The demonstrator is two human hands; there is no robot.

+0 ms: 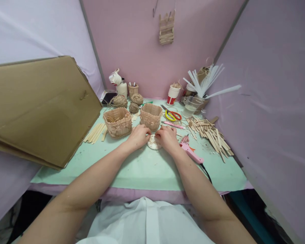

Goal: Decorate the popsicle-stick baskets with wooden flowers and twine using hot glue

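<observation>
My left hand (pixel 139 135) is closed in a pinch at the left edge of a small round cream-coloured disc (pixel 154 145), which has pale bits on top. From the right, my right hand (pixel 167 137) pinches above the same disc, fingertips close to the left ones. Whatever lies between the fingers is too small to make out. Just behind the hands stands a woven basket (pixel 150 114) of light strips. A second woven basket (pixel 117 123), with wooden pieces inside, is left of it. Beside my right wrist lies a pink glue gun (pixel 192 153) with a black cord.
Flat wooden sticks (pixel 94 133) lie at left, and a heap of sticks (pixel 215 135) at right. Scissors (pixel 171 114), twine balls (pixel 119 101), a clear cup (pixel 190 107) and a paper cup (pixel 173 94) stand behind. A large cardboard sheet (pixel 40 108) leans over the left side.
</observation>
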